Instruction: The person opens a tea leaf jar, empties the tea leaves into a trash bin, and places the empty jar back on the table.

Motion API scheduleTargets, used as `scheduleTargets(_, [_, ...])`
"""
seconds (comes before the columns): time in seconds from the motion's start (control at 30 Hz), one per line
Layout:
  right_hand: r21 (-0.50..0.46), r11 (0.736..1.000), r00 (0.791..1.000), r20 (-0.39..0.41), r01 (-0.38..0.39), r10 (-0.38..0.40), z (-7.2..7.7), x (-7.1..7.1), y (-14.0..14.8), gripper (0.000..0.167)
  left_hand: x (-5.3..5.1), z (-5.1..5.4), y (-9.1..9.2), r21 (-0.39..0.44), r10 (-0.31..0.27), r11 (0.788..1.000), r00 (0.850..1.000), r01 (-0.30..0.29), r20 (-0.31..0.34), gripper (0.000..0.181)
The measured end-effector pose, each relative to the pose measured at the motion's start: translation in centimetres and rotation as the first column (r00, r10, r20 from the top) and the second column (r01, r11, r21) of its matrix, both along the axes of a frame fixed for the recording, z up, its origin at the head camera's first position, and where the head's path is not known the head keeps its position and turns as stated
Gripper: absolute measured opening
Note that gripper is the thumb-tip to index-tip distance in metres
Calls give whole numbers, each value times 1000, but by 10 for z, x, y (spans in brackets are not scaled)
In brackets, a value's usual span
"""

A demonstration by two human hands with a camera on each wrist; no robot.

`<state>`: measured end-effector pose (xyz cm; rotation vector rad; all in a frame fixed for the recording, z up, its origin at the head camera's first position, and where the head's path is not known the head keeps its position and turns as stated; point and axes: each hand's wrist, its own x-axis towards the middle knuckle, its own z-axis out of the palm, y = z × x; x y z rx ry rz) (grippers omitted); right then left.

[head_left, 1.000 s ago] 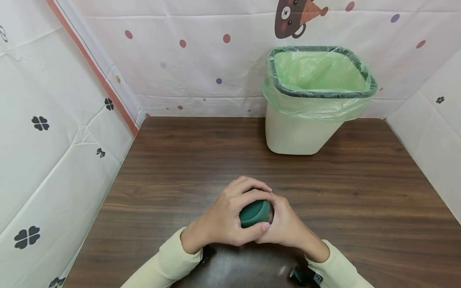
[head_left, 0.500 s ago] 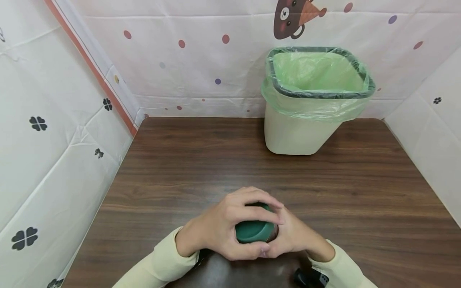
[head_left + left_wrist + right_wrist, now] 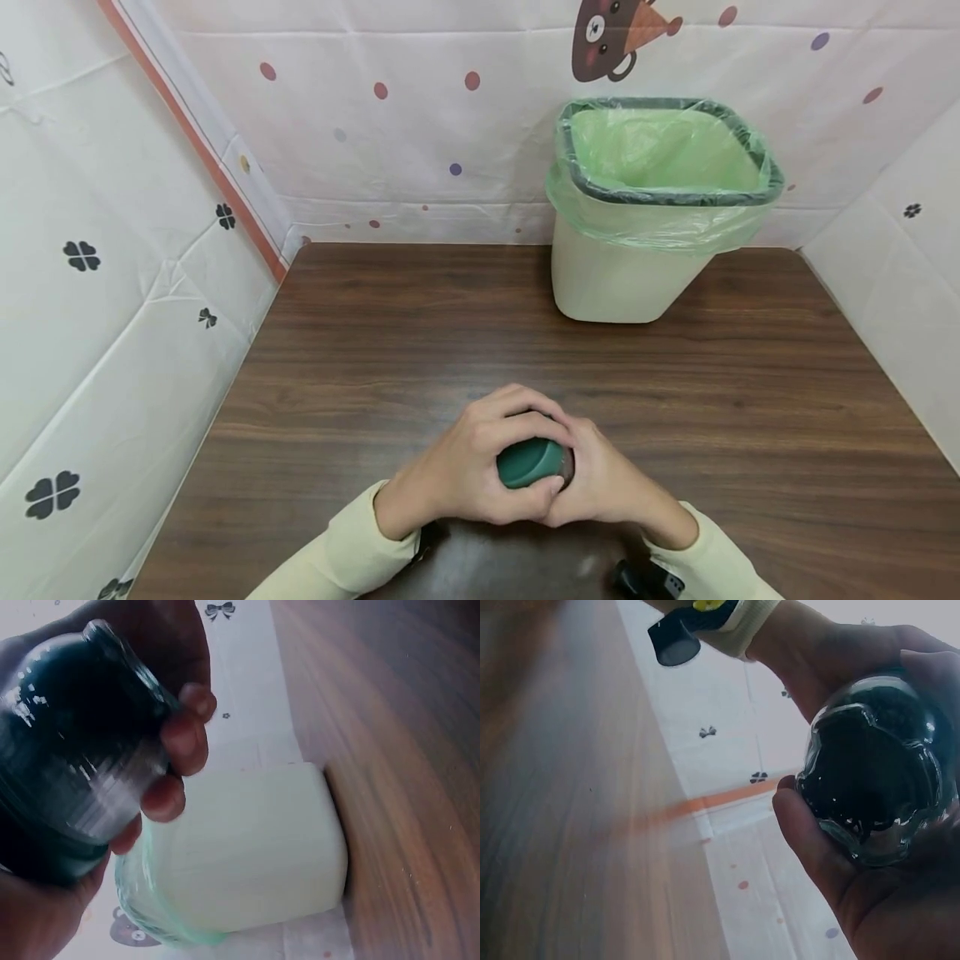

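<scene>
Lower centre of the head view: left hand (image 3: 480,458) grips the round, smooth green top (image 3: 531,460), right hand (image 3: 606,479) grasps the clear, glassy jar (image 3: 877,772); opposed grips likely steady it.

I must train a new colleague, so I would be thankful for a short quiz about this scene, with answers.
1. How many hands hold the glass container?
A) none
B) one
C) two
2. True or false: the bin stands upright on the table.
3. Fill in: the bag lining it is ____.

Key:
1. C, the left hand and the right hand
2. True
3. green
</scene>
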<state>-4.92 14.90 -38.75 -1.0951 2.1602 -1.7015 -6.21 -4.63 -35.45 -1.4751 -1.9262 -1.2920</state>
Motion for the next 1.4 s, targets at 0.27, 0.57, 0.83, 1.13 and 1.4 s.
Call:
scheduleTargets(0.27, [37, 993, 989, -101, 116, -112, -2, -1, -2, 65, 5, -4, 6, 25, 145, 989, 986, -147, 79, 21])
scheduleTargets(0.57, [97, 966, 967, -115, 239, -227, -2, 1, -4, 71, 6, -5, 9, 25, 227, 973, 967, -231, 117, 22])
scheduleTargets(0.83, [72, 974, 970, -126, 217, -207, -3, -1, -3, 71, 6, -6, 11, 40, 221, 973, 969, -226, 108, 23])
scheduleTargets(1.13, [58, 979, 973, -138, 196, -187, -4, -1, -2, 69, 6, -6, 10, 36, 193, 980, 977, -197, 94, 23])
scheduleTargets(1.4, [65, 980, 973, -148, 188, -177, -5, -2, 0, 69, 5, -7, 10, 28, 167, 985, 984, -169, 65, 24])
